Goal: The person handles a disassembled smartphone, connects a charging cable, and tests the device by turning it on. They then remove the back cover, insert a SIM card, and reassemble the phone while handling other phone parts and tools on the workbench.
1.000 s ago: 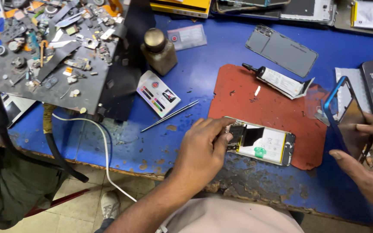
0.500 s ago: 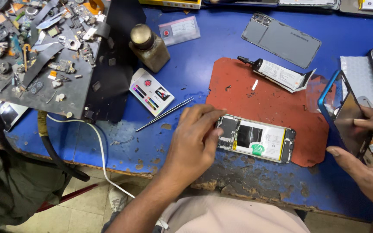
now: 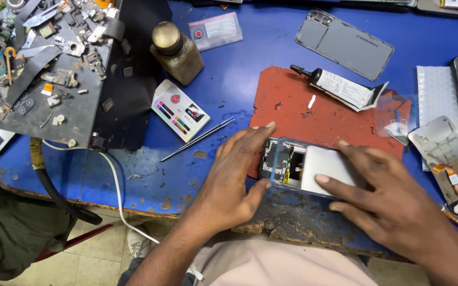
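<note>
The opened phone (image 3: 292,164) lies on the near edge of the red mat (image 3: 314,114), close to the front edge of the blue bench (image 3: 271,47). Its long axis runs left to right, roughly along that front edge. A white panel (image 3: 327,168) covers its right part, while the exposed circuit end points left.

Your left hand (image 3: 234,182) cups that left end, fingers curled loosely around the short side and top corner, touching rather than clamping. Your right hand (image 3: 393,204) lies flat on top of the panel, fingers spread and pressing down, closed around nothing. Both hands are on the phone, one at each end, so neither is nearer.

Beyond it on the mat lies one glue tube (image 3: 340,87), nozzle pointing towards the far left. Off the mat's left edge lie one pair of tweezers (image 3: 200,139), one small card of colour swatches (image 3: 180,110) and one brown bottle (image 3: 176,53). Towards the far edge rests one grey back cover (image 3: 344,43). At the right edge sits one bare phone frame (image 3: 449,161). The dark tray (image 3: 80,111) at the far left corner holds more loose parts than you can count.
</note>
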`<control>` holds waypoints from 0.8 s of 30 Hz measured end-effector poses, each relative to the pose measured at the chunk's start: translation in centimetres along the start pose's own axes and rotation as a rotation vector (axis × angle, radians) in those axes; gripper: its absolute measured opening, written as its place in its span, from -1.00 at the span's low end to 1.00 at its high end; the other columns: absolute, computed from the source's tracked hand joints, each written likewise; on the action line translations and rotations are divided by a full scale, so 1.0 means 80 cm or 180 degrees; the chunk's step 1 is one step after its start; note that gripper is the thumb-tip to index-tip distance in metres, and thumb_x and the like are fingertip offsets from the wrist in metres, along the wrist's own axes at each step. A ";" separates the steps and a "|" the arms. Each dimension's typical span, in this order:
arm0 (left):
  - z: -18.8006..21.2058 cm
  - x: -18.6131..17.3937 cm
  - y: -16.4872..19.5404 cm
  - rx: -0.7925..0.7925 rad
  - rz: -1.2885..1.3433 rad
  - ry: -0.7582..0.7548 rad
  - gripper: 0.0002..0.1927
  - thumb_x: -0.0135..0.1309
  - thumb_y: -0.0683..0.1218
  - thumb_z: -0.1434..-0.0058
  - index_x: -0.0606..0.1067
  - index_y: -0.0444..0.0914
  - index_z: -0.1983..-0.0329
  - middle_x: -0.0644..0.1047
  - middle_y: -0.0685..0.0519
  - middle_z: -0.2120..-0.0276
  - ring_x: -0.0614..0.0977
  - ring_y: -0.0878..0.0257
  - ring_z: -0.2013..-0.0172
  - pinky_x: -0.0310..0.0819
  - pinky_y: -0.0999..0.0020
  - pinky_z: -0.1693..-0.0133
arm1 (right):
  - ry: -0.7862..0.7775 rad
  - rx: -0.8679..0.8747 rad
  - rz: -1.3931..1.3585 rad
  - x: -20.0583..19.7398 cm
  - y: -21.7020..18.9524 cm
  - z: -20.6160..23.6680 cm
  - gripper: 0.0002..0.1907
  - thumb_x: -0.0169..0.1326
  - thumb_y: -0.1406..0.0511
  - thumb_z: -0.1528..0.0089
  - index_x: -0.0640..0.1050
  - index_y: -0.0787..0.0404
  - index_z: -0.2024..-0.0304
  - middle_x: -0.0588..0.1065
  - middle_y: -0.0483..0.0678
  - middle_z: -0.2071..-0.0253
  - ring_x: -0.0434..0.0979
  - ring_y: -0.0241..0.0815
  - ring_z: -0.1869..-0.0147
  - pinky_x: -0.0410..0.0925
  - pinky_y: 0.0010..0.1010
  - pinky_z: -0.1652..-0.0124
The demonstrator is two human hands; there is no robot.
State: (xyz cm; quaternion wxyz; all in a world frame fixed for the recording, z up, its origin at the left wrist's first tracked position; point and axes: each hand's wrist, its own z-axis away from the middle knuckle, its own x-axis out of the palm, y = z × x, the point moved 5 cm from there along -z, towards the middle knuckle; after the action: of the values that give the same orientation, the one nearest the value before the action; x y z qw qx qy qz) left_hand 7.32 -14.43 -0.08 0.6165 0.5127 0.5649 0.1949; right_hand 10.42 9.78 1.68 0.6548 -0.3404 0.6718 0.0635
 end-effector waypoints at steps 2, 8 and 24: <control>0.002 -0.007 0.000 0.0087 0.0263 0.0052 -0.05 0.16 -0.33 -0.01 0.11 -0.23 -0.52 0.34 -0.14 -0.38 0.32 -0.13 -0.42 0.15 0.01 -0.45 | 0.0004 -0.0008 0.0242 0.009 -0.016 -0.013 -0.44 0.26 0.09 -0.03 0.60 -0.25 -0.13 0.38 0.05 -0.36 0.42 0.16 -0.24 0.40 -0.15 -0.05; 0.007 -0.011 -0.006 -0.0052 0.0109 -0.0094 -0.08 0.17 -0.33 0.00 0.14 -0.23 -0.48 0.33 -0.11 -0.40 0.28 -0.16 -0.42 0.14 0.00 -0.41 | -0.0207 0.0072 0.0403 0.023 -0.023 -0.028 -0.40 0.25 0.08 -0.01 0.57 -0.32 -0.15 0.39 0.02 -0.37 0.41 0.11 -0.30 0.42 -0.18 -0.07; -0.002 -0.009 -0.018 -0.0187 -0.0005 -0.0228 -0.11 0.17 -0.33 -0.06 0.14 -0.19 -0.48 0.35 -0.08 -0.38 0.30 -0.12 -0.38 0.16 -0.02 -0.37 | -0.0166 -0.0100 0.0501 0.029 -0.022 -0.034 -0.43 0.24 0.09 -0.03 0.58 -0.26 -0.14 0.41 0.02 -0.33 0.41 0.13 -0.26 0.41 -0.13 -0.08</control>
State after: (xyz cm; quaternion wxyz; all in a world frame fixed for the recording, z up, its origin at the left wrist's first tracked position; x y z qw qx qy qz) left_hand 6.50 -15.54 -0.92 0.6512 0.5006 0.5369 0.1924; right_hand 9.28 6.11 0.52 0.6597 -0.2950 0.6781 0.1341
